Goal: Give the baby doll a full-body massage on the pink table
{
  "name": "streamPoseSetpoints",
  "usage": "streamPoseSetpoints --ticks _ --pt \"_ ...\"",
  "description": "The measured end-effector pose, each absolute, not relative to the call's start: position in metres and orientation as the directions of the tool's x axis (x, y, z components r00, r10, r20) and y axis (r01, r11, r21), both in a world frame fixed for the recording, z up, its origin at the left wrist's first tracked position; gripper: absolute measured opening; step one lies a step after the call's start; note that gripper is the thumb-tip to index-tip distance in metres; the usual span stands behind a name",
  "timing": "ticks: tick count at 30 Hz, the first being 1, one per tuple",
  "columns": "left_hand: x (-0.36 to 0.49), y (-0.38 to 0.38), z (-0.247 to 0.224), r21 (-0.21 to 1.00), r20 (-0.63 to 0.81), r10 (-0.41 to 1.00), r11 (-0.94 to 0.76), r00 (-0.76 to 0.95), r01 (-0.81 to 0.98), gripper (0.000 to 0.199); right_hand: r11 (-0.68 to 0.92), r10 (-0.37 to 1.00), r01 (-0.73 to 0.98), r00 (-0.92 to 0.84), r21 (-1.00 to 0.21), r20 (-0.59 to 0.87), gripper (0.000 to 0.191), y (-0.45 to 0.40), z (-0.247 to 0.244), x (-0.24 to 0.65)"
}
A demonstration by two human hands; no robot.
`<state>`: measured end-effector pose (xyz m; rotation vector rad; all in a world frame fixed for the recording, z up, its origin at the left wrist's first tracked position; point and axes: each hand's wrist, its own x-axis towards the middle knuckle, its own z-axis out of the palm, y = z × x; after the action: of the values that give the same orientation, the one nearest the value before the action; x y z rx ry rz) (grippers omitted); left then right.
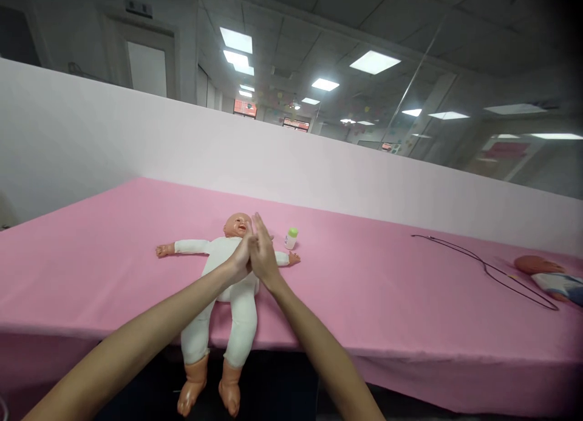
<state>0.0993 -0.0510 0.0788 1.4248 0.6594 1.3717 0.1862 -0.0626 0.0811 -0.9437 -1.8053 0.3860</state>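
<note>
Left hand [242, 256] and right hand [263, 251] press palm to palm, fingers straight, over the doll [219, 252], face-up at the counter's [355, 281] six-o'clock edge, long axis running head-twelve to feet-near-seven.

Left hand [242, 257] and right hand [264, 251] press palm to palm.

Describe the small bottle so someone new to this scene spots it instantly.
On the pink-covered table, find the large doll in white, lying face up with arms spread. Just to the picture's right of its head stands a small bottle, pale with a green cap. That cap sets it apart from both the doll and the dark looped cord farther right.
</note>
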Motion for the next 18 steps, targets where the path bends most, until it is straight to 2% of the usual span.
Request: streamPoseSetpoints --ticks 1,3,5,7,9,11,15,18 --pt "0.087 -0.049 0.075 0.908 0.417 0.883 -0.394 0.217 -0.142 0.067 0.583 0.799 0.431 -0.148 -0.689 0.583 0.082 -0.056 0.078 0.19" --pt "0.06 -0.042 0.063 0.844 0.459 0.859 -0.501 0.227 0.19 0.065 0.534 0.844 0.457 -0.226 -0.712 0.487 0.074 -0.045 0.064 0.197" --pt "0.039 -0.033 0.046 0.665 0.46 0.846 -0.53 0.271 0.526 0.063 0.587 0.808 0.471 -0.398 -0.659 0.435 0.063 -0.037 0.044 0.2" --pt "0.028 -0.022 0.029 0.552 0.396 0.862 -0.499 0.317 0.668 0.061 0.61 0.789 0.532 -0.475 -0.587 0.39 0.059 -0.028 0.028 0.198" --pt "0.026 -0.009 0.017 0.499 0.335 0.876 -0.478 0.348 0.723 0.059 0.579 0.814 0.609 -0.464 -0.542 0.348 0.06 -0.018 0.019 0.194" --pt "0.026 0.002 0.01 0.506 0.275 0.909 -0.415 0.314 0.757 0.063 0.52 0.854 0.665 -0.413 -0.536 0.316 0.061 -0.007 0.018 0.193" --pt "0.01 -0.001 0.005 0.641 0.142 0.972 -0.235 0.188 0.73 0.085 0.421 0.907 0.701 -0.316 -0.576 0.278 0.068 -0.009 0.013 0.204" --pt "-0.008 -0.029 0.002 0.694 0.061 0.97 -0.212 0.237 0.688 0.097 0.355 0.934 0.694 -0.291 -0.627 0.207 0.077 -0.037 0.006 0.213"
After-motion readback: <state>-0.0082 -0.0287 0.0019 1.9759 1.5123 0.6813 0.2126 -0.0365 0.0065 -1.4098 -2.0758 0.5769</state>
